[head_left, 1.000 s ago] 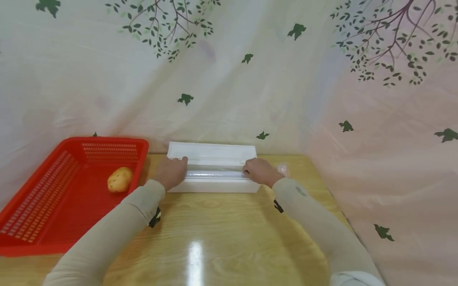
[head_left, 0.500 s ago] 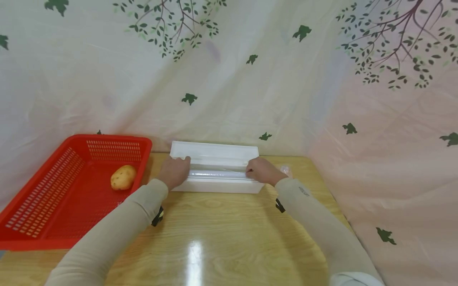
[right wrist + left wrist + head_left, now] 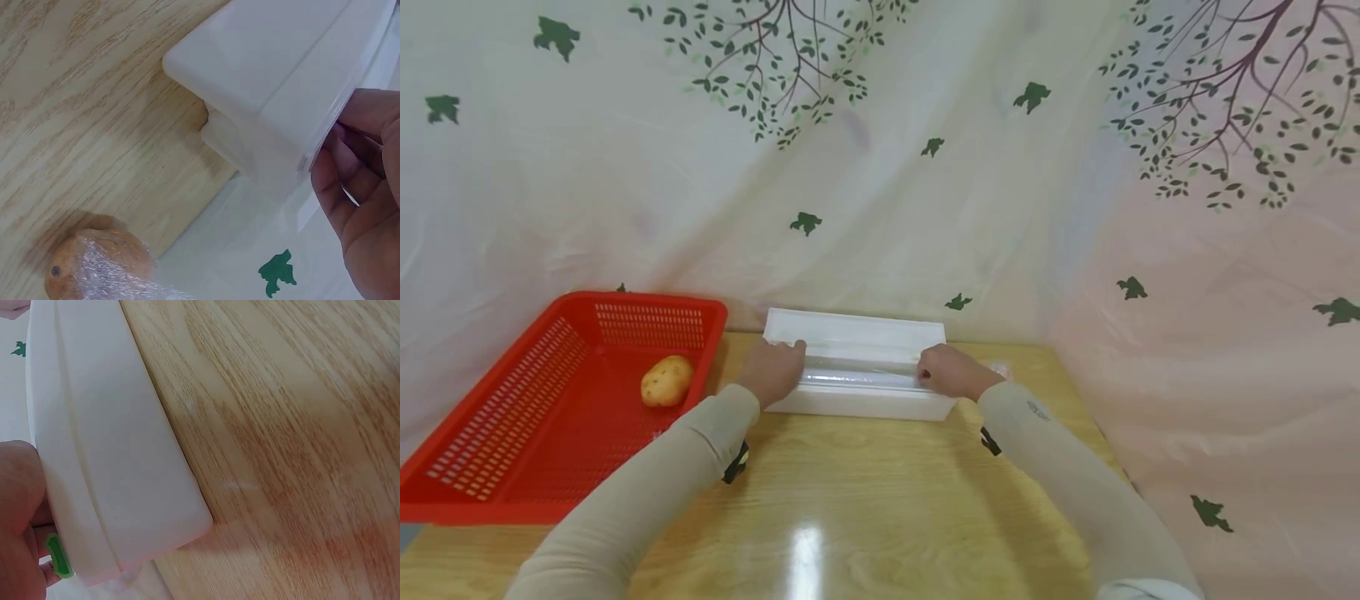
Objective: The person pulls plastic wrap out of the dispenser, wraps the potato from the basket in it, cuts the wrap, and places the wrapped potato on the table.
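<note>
A long white plastic-wrap dispenser (image 3: 859, 403) lies across the far side of the table, its lid (image 3: 856, 329) raised. Inside shows a shiny roll of plastic wrap (image 3: 859, 379). My left hand (image 3: 772, 372) is at the left end, fingers curled at the wrap's edge. A small green piece (image 3: 59, 556) sits by those fingers in the left wrist view. At the right end my right hand (image 3: 953, 372) pinches the wrap between thumb and curled fingers, close to the box's edge in the right wrist view. The film itself is hard to make out.
At the left stands a red plastic basket (image 3: 557, 450) with a potato (image 3: 667, 381) in it. A potato in clear wrap (image 3: 97, 262) lies right of the dispenser, mostly hidden behind my right hand in the head view. A patterned cloth (image 3: 880, 233) hangs behind the table.
The head view has shifted slightly, so everything sits a little lower and further right. Both hands stay at the two ends of the dispenser with hardly any movement.
</note>
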### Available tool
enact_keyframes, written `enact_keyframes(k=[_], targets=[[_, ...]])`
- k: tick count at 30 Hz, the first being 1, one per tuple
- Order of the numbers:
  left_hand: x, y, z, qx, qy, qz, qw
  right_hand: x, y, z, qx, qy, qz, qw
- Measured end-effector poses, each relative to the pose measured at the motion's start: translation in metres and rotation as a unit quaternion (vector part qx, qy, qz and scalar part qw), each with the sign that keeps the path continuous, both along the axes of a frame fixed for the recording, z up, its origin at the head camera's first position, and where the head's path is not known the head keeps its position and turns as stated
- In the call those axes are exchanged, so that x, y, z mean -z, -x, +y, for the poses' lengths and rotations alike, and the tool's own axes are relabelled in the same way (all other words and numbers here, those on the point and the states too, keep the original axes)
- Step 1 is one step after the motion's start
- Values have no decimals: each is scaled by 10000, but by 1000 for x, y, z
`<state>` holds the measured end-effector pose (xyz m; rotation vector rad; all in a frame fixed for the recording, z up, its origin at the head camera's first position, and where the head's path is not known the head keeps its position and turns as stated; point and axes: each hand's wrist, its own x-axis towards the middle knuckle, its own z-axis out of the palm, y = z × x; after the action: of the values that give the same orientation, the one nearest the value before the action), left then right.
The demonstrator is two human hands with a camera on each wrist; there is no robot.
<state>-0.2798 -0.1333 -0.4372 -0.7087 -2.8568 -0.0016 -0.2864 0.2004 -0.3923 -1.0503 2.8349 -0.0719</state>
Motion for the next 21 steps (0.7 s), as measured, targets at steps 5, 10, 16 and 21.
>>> enact_keyframes(k=[5,10,16,21], targets=[[2,0,0,-64,-43,-125,9999,-3,2,-5,-129,-194,-18,9997],[4,-1,2,-10,-86,-168,9998,-1,6,-5,47,-158,-299,9994],[8,-2,2,30,-73,-118,9999,10,8,3,222,-107,-286,9993],[3,-1,1,77,-103,211,9997,8,13,5,-188,218,-11,9996]])
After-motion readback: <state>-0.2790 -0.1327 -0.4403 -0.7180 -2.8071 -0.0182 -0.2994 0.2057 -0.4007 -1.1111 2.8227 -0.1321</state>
